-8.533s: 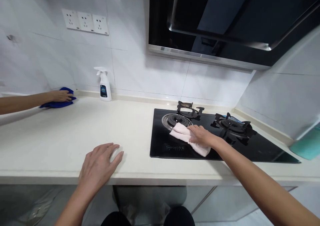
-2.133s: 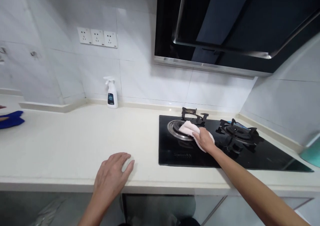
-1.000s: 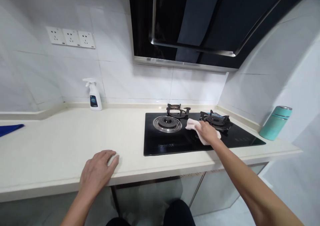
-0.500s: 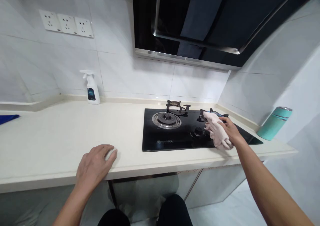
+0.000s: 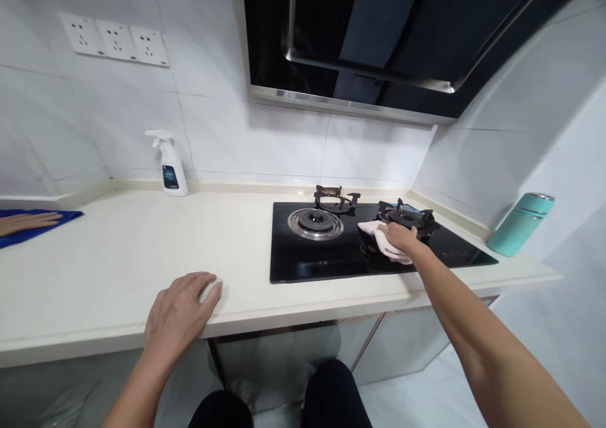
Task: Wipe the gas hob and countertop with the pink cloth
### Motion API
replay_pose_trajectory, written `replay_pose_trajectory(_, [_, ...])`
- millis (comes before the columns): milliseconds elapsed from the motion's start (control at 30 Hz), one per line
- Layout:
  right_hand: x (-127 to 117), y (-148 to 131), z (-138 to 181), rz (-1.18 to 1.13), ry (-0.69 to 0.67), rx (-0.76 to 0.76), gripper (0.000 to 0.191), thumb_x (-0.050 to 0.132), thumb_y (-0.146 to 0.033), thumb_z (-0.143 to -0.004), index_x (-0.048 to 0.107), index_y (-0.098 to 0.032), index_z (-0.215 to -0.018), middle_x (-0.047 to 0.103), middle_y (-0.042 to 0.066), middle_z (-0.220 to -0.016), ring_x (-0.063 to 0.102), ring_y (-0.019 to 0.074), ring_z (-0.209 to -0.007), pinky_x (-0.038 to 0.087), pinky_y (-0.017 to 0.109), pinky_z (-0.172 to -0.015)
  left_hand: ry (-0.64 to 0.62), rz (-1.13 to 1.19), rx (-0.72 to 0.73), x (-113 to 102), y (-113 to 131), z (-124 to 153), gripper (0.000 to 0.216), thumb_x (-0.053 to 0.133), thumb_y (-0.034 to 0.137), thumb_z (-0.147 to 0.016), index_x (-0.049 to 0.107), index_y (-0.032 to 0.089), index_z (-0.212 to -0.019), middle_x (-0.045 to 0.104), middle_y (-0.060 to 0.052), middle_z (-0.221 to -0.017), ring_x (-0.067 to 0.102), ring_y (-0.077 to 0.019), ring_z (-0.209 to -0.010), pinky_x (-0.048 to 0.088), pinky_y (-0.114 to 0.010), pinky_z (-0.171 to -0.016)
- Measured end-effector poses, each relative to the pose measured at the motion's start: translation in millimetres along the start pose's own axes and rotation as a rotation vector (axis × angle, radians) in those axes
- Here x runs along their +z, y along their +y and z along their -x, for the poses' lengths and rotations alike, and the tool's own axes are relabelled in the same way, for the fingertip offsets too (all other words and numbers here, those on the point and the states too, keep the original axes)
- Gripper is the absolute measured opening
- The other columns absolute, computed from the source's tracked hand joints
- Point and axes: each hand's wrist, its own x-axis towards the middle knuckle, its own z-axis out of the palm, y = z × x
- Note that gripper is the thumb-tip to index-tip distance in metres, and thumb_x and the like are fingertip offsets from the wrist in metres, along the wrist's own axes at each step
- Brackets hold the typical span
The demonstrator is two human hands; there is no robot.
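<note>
head view looks down over the countertop [image 5: 118,257].

The cream table [image 5: 142,257] bears the left hand [image 5: 182,311] flat at its front edge. A spray bottle [image 5: 169,165] stands well beyond that hand by the wall. A blue cloth [image 5: 42,223] lies far to its left, and a black hob [image 5: 326,265] sits to its right.

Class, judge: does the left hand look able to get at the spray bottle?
Probably yes: only bare counter lies between the left hand and the spray bottle, though it stands far back.
</note>
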Motion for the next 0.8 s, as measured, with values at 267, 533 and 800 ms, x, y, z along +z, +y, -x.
replay_pose_trajectory(267, [9.9,1.6,60.3,0.058,0.074,-0.153,0.062,0.037,-0.065,-0.102,0.070,-0.015,-0.120,0.068,0.019,-0.132,0.047,0.0330,-0.141,0.007,0.066,-0.123,0.005,0.021,-0.021,3.5,-1.8,0.2,0.052,0.038,0.055,-0.097,0.074,0.023,-0.115,0.072,-0.010,-0.132,0.061,-0.0335,-0.127,0.046,-0.050,-0.107])
replay_pose_trajectory(533, [20.3,-5.1,95.1,0.055,0.207,-0.021,0.047,0.051,-0.055,-0.093,0.069,-0.015,-0.110,0.068,0.020,-0.120,0.055,0.0367,-0.121,0.036,0.057,-0.107,-0.016,0.009,-0.062,-0.2,-0.4,-2.3,0.049,0.037,0.058,-0.097,0.073,0.027,-0.113,0.074,-0.007,-0.130,0.062,-0.0330,-0.128,0.047,-0.049,-0.106])
replay_pose_trajectory(800, [13.4,43.7,163.8,-0.274,0.157,-0.155,0.030,0.054,-0.037,-0.081,0.068,-0.023,-0.103,0.071,0.010,-0.102,0.065,0.0280,-0.091,0.050,0.037,-0.084,-0.022,0.021,-0.051,3.2,-4.4,-2.5,0.052,0.037,0.059,-0.096,0.073,0.025,-0.113,0.073,-0.008,-0.130,0.062,-0.0341,-0.127,0.046,-0.052,-0.109])
